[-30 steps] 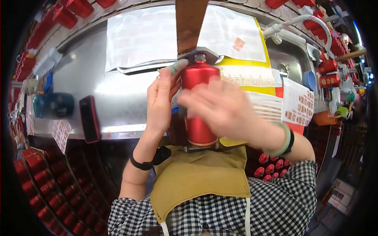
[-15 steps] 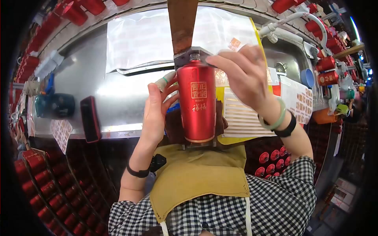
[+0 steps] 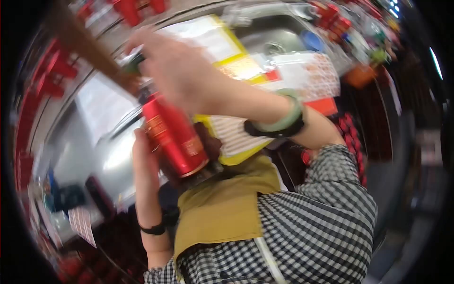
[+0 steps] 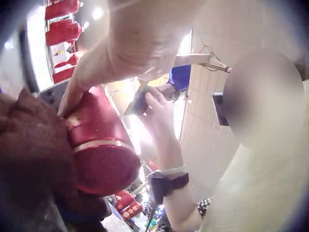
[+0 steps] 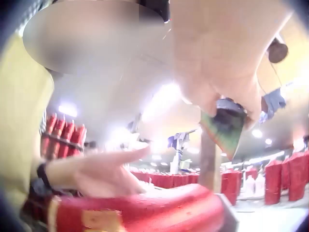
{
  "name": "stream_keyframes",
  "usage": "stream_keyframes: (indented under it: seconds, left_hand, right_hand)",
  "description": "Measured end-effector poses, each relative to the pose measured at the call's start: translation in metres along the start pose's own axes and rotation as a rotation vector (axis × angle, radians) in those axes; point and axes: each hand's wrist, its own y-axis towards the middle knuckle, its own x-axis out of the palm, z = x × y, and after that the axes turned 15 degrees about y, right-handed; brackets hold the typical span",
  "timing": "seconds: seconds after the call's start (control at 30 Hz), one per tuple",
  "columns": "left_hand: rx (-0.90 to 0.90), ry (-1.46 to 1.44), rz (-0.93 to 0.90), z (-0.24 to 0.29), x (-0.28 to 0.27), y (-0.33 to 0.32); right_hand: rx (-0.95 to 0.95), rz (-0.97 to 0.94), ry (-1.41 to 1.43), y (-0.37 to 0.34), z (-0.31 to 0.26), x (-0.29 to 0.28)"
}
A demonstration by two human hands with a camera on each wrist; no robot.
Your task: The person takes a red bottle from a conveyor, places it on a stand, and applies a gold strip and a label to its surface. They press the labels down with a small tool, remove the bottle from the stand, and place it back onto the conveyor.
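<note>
A red bottle (image 3: 172, 135) with gold lettering lies on its side over a dark brown cloth (image 3: 208, 139), its neck pointing away from me. My left hand (image 3: 145, 158) rests along the bottle's left side; in the right wrist view its thumb stands out straight. Raised above the neck end, my right hand (image 3: 172, 71) pinches a flat, wedge-shaped piece (image 5: 226, 128), dark with a green face, and is apart from the bottle. In the left wrist view the bottle's round base (image 4: 107, 169) faces the camera.
A wooden post (image 3: 87, 45) rises beyond the bottle. Label sheets (image 3: 239, 135) lie on yellow backing to the right, with a steel sink (image 3: 255, 35) behind. On the left of the steel counter is a phone (image 3: 100, 196). Red bottles line the far side.
My right hand has left the bottle and moved up and left, now holding the wedge-shaped piece. The left hand stays beside the bottle. The head view has turned and blurred.
</note>
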Motion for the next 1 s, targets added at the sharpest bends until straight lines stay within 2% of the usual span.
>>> stream_keyframes:
  seconds: [0.03,0.07,0.13,0.2,0.27,0.3,0.33,0.37,0.43,0.5,0.6,0.67,0.73,0.77,0.9,1.0]
  left_hand:
    - [0.136,-0.120,-0.043,-0.009,0.006,0.012]
    - [0.121,-0.020,-0.062,-0.008,0.010,0.019]
    - [-0.014,-0.134,-0.118,-0.004,0.018,0.015]
    - [0.023,-0.126,-0.191,-0.003,0.018,-0.003]
    - [0.148,-0.011,-0.169,-0.007,0.019,-0.019]
    - [0.208,0.107,-0.226,-0.001,0.013,-0.023]
    - [0.277,0.218,-0.271,0.005,0.014,-0.023]
    - [0.299,0.214,-0.263,0.006,0.016,-0.023]
    - [0.392,0.520,-0.076,0.011,0.023,-0.026]
    - [0.443,0.603,-0.055,0.034,0.042,-0.033]
    - [0.607,0.845,0.011,0.057,0.100,-0.050]
    - [0.566,0.777,-0.001,0.054,0.111,-0.045]
    - [0.904,0.745,-0.091,0.074,0.131,-0.034]
    - [0.900,0.755,-0.102,0.072,0.119,-0.025]
    - [0.877,0.829,0.060,0.063,0.074,-0.007]
    - [0.741,0.756,0.266,0.049,0.039,0.002]
  right_hand:
    - [0.104,-0.040,0.143,-0.007,-0.003,-0.003]
    - [0.098,0.082,0.122,-0.014,0.003,0.004]
    - [0.301,0.134,0.195,-0.029,-0.014,-0.006]
    - [0.336,0.260,0.236,-0.050,-0.013,-0.013]
    - [0.388,0.176,0.211,-0.073,-0.016,-0.026]
    - [0.441,0.099,0.199,-0.076,-0.021,-0.030]
    - [0.480,0.084,0.333,-0.080,-0.028,-0.039]
    - [0.436,0.112,0.267,-0.086,-0.035,-0.046]
    - [0.372,0.106,0.208,-0.092,-0.055,-0.064]
    - [0.302,-0.064,-0.004,-0.101,-0.083,-0.089]
    - [0.267,-0.080,0.003,-0.116,-0.097,-0.121]
    - [0.308,-0.056,-0.074,-0.123,-0.114,-0.149]
    - [0.271,0.181,-0.089,-0.140,-0.099,-0.185]
    - [0.282,0.218,-0.216,-0.144,-0.097,-0.214]
    - [0.389,0.444,-0.663,-0.159,-0.080,-0.333]
    - [0.376,0.501,-1.045,-0.175,-0.029,-0.417]
